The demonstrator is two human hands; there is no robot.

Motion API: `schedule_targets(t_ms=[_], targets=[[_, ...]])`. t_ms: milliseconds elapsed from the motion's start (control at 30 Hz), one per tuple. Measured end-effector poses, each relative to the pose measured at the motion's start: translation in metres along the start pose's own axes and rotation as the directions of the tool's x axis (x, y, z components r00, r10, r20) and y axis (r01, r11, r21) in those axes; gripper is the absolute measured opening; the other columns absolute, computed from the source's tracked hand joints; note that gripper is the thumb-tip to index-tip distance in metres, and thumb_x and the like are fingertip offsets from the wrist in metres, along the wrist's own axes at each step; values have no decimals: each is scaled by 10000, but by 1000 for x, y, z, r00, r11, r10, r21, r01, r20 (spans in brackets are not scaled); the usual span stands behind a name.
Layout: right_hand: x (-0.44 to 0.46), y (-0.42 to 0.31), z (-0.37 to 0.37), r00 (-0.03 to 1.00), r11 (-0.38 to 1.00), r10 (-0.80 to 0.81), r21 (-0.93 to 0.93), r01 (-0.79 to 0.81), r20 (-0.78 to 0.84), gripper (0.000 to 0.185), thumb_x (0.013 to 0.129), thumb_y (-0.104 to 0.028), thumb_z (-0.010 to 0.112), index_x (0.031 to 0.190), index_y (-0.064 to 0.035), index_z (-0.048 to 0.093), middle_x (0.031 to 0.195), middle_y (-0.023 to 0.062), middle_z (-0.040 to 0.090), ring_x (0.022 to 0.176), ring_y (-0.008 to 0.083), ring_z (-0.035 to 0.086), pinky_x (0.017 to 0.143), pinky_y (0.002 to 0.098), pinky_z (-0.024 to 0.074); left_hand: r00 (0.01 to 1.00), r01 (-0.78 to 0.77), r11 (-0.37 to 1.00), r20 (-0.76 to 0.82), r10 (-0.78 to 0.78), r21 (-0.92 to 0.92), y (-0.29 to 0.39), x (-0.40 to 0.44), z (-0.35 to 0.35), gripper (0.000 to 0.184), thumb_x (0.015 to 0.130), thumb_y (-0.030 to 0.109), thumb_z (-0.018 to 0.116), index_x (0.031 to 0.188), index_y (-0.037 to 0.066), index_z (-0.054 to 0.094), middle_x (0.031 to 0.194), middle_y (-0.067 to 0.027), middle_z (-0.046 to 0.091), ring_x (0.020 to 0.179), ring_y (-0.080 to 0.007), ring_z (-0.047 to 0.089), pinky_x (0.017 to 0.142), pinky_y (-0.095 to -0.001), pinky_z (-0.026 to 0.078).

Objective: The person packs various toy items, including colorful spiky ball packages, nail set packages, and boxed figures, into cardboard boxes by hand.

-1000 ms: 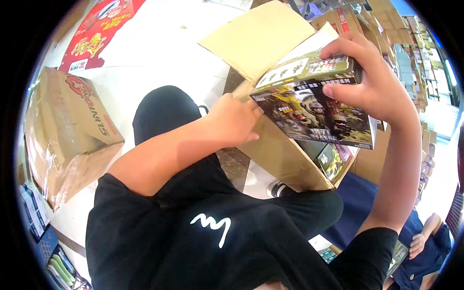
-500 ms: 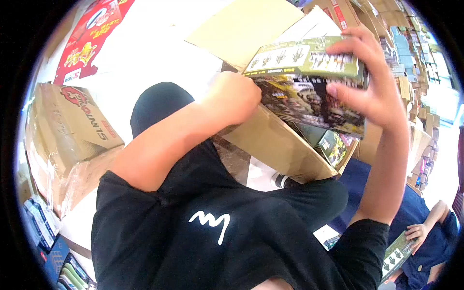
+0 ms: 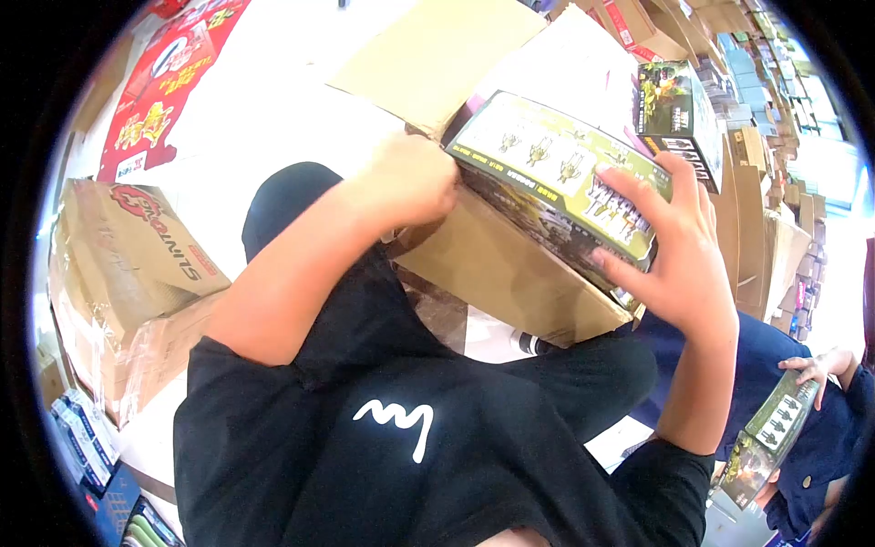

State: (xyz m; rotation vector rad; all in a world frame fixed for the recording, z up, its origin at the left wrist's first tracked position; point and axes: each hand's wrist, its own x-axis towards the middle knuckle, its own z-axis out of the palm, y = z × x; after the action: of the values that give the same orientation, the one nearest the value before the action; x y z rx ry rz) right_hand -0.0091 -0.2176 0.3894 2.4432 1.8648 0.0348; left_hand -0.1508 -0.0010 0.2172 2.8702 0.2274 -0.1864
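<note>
My right hand (image 3: 670, 242) grips the right end of a green printed box (image 3: 556, 164), thumb on the near side and fingers over the top. That box lies tilted in the mouth of an open cardboard carton (image 3: 506, 273). At the carton's left edge my left hand (image 3: 410, 178) is closed, its fingers curled at the cardboard near the flap (image 3: 437, 55); what it pinches is hidden. A second printed box (image 3: 679, 114) stands behind the carton's right side.
On the left is a taped brown carton (image 3: 137, 264), with a red printed sheet (image 3: 164, 91) above it. At the lower right a co-worker's hand (image 3: 811, 369) holds another green box (image 3: 775, 424). Stacked cartons (image 3: 756, 155) line the right.
The box in my right hand has come down and tipped into the carton, showing more of its top. My left hand has moved left along the carton's edge. The co-worker's box has risen into view.
</note>
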Motion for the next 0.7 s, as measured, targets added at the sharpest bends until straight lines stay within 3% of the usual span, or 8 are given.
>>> schedule_targets(t_ms=[67, 133, 200, 267, 367, 467, 600, 700], targets=[[1, -6, -3, 999, 999, 27, -26, -26, 36, 611, 709, -320, 795, 1302, -265, 654, 1391, 233, 459, 1177, 444, 510, 1039, 497, 404, 992, -17, 969, -128, -15, -248, -20, -5, 1, 343, 860, 391, 666, 817, 59, 743, 837, -175, 715, 815, -336, 698, 748, -442, 548], [6, -6, -6, 999, 999, 10, -51, -8, 38, 613, 703, -316, 797, 1298, -272, 656, 1372, 224, 468, 1147, 434, 519, 1015, 490, 416, 993, 69, 920, -58, -99, -387, -31, -6, -2, 378, 821, 451, 737, 964, 102, 741, 936, -137, 728, 894, -313, 691, 781, -414, 539], [16, -6, -11, 998, 994, -45, -98, 48, 36, 615, 699, -313, 797, 1296, -266, 659, 1343, 216, 483, 1135, 427, 523, 1005, 488, 420, 926, -30, 870, -341, -160, -493, -39, -7, 0, 506, 748, 460, 820, 1093, 113, 695, 1007, -98, 721, 926, -297, 678, 818, -400, 535], [23, -11, -18, 997, 991, -78, -107, 79, 18, 598, 699, -308, 794, 1281, -249, 672, 1317, 210, 497, 1130, 421, 525, 1001, 490, 421, 922, -55, 864, -357, -148, -500, -44, 0, 4, 628, 696, 421, 870, 1195, 113, 647, 1115, -88, 694, 987, -290, 658, 881, -391, 522], [22, -13, -25, 997, 990, -57, -128, 62, 44, 597, 693, -312, 797, 1274, -239, 683, 1317, 204, 502, 1144, 426, 522, 1016, 479, 414, 851, -345, 828, -519, 78, -442, -53, 9, 9, 589, 727, 300, 828, 1238, 87, 626, 1198, -143, 641, 1119, -315, 608, 994, -399, 480], [-4, 8, -27, 999, 998, -30, -55, 30, 19, 633, 670, -324, 809, 1283, -226, 684, 1364, 225, 480, 1197, 443, 509, 1052, 478, 399, 872, -308, 818, -487, 40, -485, -59, 20, 12, 539, 749, 242, 794, 1240, 94, 626, 1184, -145, 640, 1140, -324, 598, 1007, -405, 473], [-86, 53, 6, 957, 924, 248, 333, -186, -154, 737, 682, -422, 818, 1312, -79, 648, 1436, 264, 431, 1319, 400, 470, 1108, 460, 366, 848, -189, 921, -529, -21, -341, -60, 60, 3, 655, 731, 218, 836, 1318, 114, 565, 1259, -140, 605, 1203, -334, 573, 1031, -421, 462], [-159, 86, 44, 855, 787, 436, 580, -211, -281, 833, 726, -523, 780, 1341, 7, 589, 1435, 248, 449, 1327, 365, 467, 1125, 461, 341, 915, -173, 965, -396, 83, -196, -70, 97, -5, 835, 695, 218, 871, 1433, 138, 491, 1381, -143, 563, 1286, -338, 533, 1077, -423, 445]])
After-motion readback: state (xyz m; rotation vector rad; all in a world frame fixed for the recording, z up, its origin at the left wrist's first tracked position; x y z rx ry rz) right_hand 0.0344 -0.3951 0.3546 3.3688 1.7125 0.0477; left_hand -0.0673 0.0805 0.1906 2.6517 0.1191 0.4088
